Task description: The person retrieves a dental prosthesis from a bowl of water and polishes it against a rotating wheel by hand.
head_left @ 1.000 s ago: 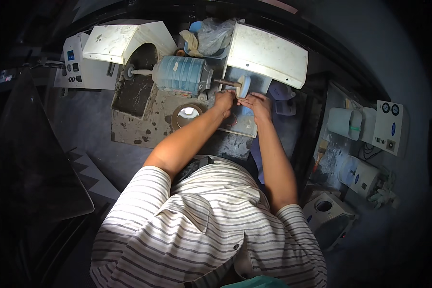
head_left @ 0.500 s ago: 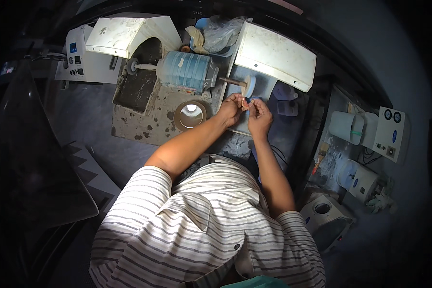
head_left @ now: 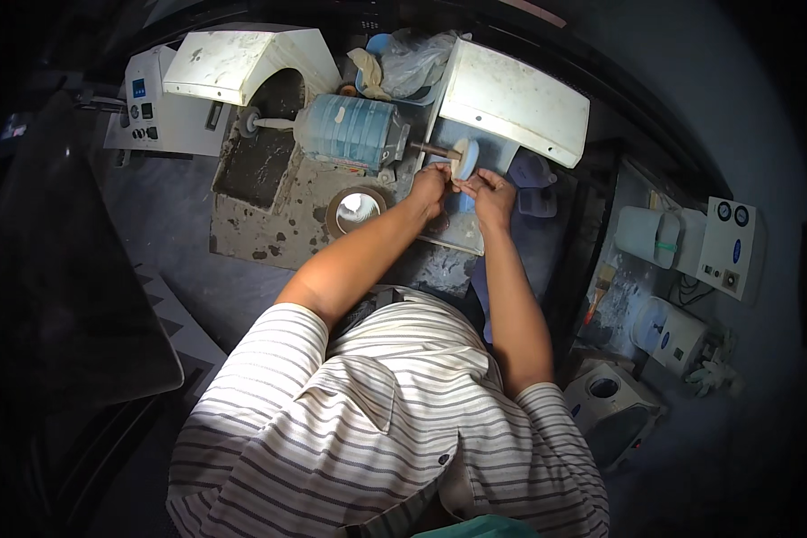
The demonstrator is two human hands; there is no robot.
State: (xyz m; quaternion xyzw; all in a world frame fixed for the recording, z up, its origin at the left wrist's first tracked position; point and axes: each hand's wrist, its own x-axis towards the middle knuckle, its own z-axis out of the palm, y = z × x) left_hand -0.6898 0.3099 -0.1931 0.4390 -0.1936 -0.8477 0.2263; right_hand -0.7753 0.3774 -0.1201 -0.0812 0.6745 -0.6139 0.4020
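My left hand (head_left: pixel 430 186) and my right hand (head_left: pixel 493 197) are closed in a pinch, meeting at a small pinkish denture (head_left: pixel 458 186). Fingers cover most of the denture, so little of its shape shows. Just beyond my fingertips is a pale buffing wheel (head_left: pixel 464 160) on the right spindle of a polishing lathe (head_left: pixel 345 133). The denture is at the wheel's lower edge; whether it touches cannot be made out. Under my hands lies a blue-lined tray (head_left: pixel 457 229), partly hidden by them.
White hoods (head_left: pixel 516 99) stand over both lathe ends. Left are a grimy pan (head_left: pixel 251 175) and a brown ring-shaped roll or bowl (head_left: pixel 334 215). Behind sits a blue basin (head_left: pixel 432 93) with plastic bags. A side bench at right holds a brush (head_left: pixel 603 285) and white machines (head_left: pixel 731 247).
Both hands have shifted slightly, bringing the denture up toward the buffing wheel. It showed more plainly between my fingertips before and is now mostly covered.
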